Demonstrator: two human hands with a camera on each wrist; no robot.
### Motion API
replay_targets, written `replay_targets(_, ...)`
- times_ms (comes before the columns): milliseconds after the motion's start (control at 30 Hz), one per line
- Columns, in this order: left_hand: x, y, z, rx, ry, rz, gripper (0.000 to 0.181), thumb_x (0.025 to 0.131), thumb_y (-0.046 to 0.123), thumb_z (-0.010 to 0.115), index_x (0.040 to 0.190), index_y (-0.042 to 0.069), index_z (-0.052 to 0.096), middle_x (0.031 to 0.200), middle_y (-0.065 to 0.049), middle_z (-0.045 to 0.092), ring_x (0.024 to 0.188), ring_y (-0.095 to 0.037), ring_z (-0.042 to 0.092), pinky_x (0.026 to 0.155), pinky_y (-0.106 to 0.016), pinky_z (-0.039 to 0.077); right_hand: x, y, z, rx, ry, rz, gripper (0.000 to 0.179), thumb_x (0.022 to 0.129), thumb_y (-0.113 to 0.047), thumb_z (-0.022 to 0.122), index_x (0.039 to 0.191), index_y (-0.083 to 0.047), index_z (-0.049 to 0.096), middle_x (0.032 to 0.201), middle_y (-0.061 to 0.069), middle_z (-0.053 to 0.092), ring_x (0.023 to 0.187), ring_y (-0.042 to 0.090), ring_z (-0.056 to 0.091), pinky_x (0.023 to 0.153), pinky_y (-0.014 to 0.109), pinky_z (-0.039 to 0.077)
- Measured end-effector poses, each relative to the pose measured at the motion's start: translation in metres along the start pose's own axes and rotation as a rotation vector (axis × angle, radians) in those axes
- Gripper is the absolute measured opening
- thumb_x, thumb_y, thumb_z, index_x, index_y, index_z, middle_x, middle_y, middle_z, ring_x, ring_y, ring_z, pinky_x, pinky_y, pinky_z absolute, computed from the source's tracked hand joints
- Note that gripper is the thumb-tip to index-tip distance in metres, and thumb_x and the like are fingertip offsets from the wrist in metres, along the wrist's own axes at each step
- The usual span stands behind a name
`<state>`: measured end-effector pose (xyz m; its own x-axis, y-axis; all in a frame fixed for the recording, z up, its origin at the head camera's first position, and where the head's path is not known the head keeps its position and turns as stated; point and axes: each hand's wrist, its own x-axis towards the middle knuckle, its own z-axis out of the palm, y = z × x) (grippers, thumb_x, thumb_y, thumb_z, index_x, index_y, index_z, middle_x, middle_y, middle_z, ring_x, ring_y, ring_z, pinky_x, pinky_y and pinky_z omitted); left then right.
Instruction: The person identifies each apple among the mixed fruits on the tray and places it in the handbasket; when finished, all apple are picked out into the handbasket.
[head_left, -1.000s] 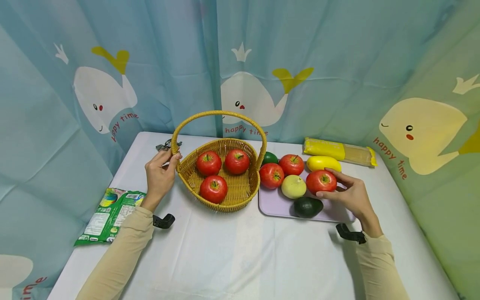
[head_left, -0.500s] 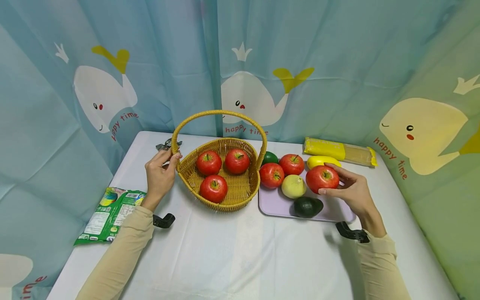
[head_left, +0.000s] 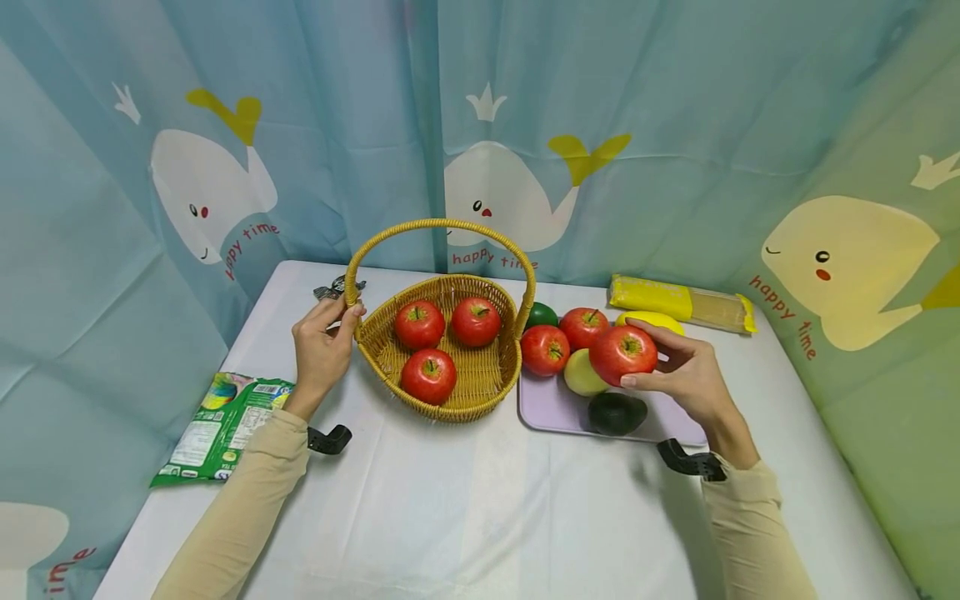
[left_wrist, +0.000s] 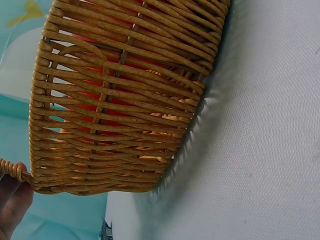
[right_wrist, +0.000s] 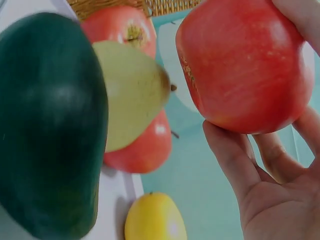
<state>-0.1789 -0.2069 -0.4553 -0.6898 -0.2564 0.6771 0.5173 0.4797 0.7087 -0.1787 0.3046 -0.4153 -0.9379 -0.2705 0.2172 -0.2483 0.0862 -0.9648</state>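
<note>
My left hand [head_left: 321, 354] pinches the base of the handle of a wicker basket [head_left: 480, 385], standing on the white table. Three red apples [head_left: 428, 377] lie inside it. In the left wrist view the woven wall [left_wrist: 115, 120] fills most of the frame, with fingertips at the handle's foot. My right hand [head_left: 697, 375] holds another red apple [head_left: 622, 356] between thumb and fingers, raised over the lavender tray [head_left: 555, 410]. Near it are a pale pear [head_left: 579, 377], partly covered in the head view, a dark avocado [right_wrist: 50, 125] and two more red apples [head_left: 545, 350].
A yellow fruit [head_left: 667, 322] lies behind the held apple, and a dark green one [head_left: 542, 315] beside the basket. At the back right is a yellow pack of noodles [head_left: 678, 303]. A green snack bag [head_left: 225, 429] lies at left, a dark wrapped candy [head_left: 328, 292] behind my left hand.
My right hand has lifted the apple and carried it left, so that it now overlaps the pear. The left hand keeps its hold on the basket handle.
</note>
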Motion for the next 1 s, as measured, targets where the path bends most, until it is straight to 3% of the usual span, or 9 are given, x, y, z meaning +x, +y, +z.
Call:
replay_targets(67, 0.000, 0.003, 0.000, 0.006, 0.004, 0.001, 0.018, 0.095, -0.007, 0.074, 0.112, -0.011, 0.078, 0.093, -0.024, 0.076, 0.090, 0.006, 0.067, 0.073, -0.002, 0.054, 0.002, -0.001, 0.004, -0.013, -0.010, 0.000, 0.075, 0.076, 0.024, 0.081, 0.146, 0.011, 0.056, 0.137, -0.007, 0.071, 0.114, 0.008, 0.070, 0.093, 0.020, 0.062)
replay_targets(200, 0.001, 0.019, 0.000, 0.007, 0.004, 0.005, 0.017, 0.095, -0.010, 0.071, 0.110, -0.016, 0.075, 0.092, -0.027, 0.074, 0.086, -0.020, 0.075, 0.073, -0.002, 0.054, 0.007, -0.002, 0.012, -0.025, -0.046, -0.009, 0.076, 0.076, 0.022, 0.082, 0.146, 0.009, 0.057, 0.137, -0.010, 0.071, 0.116, 0.008, 0.070, 0.095, 0.019, 0.061)
replay_targets(333, 0.003, 0.033, -0.002, 0.010, -0.002, 0.007, 0.016, 0.095, -0.012, 0.070, 0.110, -0.017, 0.075, 0.090, -0.028, 0.073, 0.086, -0.033, 0.076, 0.073, -0.003, 0.055, 0.012, -0.004, 0.023, -0.020, -0.071, -0.014, 0.077, 0.075, 0.021, 0.084, 0.146, 0.011, 0.056, 0.137, -0.010, 0.071, 0.115, 0.009, 0.070, 0.095, 0.020, 0.061)
replay_targets(500, 0.002, 0.016, -0.001, 0.022, -0.005, 0.004, 0.017, 0.095, -0.010, 0.072, 0.110, -0.014, 0.076, 0.090, -0.026, 0.073, 0.086, -0.038, 0.076, 0.073, -0.003, 0.054, 0.016, -0.008, 0.035, -0.081, -0.078, 0.024, 0.079, 0.075, 0.015, 0.088, 0.147, 0.006, 0.058, 0.136, -0.011, 0.071, 0.111, 0.010, 0.073, 0.095, 0.022, 0.061)
replay_targets(600, 0.001, 0.004, -0.001, 0.015, -0.008, 0.003, 0.017, 0.095, -0.006, 0.074, 0.111, -0.010, 0.078, 0.091, -0.022, 0.075, 0.086, -0.026, 0.076, 0.072, -0.003, 0.055, 0.018, -0.010, 0.040, -0.096, -0.104, 0.029, 0.080, 0.074, 0.013, 0.089, 0.148, 0.004, 0.058, 0.135, -0.010, 0.071, 0.110, 0.012, 0.074, 0.095, 0.023, 0.062)
replay_targets(733, 0.001, 0.001, -0.002, -0.006, -0.017, -0.002, 0.018, 0.097, -0.001, 0.074, 0.113, -0.006, 0.079, 0.093, -0.019, 0.076, 0.087, -0.017, 0.075, 0.071, -0.004, 0.055, 0.025, -0.011, 0.046, -0.064, -0.160, -0.023, 0.081, 0.072, 0.017, 0.088, 0.146, 0.008, 0.058, 0.138, -0.006, 0.071, 0.112, 0.014, 0.073, 0.096, 0.026, 0.063)
replay_targets(1000, 0.001, 0.002, -0.003, -0.009, -0.028, 0.003, 0.017, 0.098, 0.000, 0.073, 0.113, -0.007, 0.079, 0.092, -0.018, 0.075, 0.088, -0.035, 0.077, 0.073, -0.005, 0.056, 0.034, -0.015, 0.060, -0.057, -0.169, -0.011, 0.080, 0.070, 0.015, 0.091, 0.143, 0.006, 0.062, 0.133, -0.008, 0.072, 0.103, 0.016, 0.076, 0.092, 0.026, 0.064)
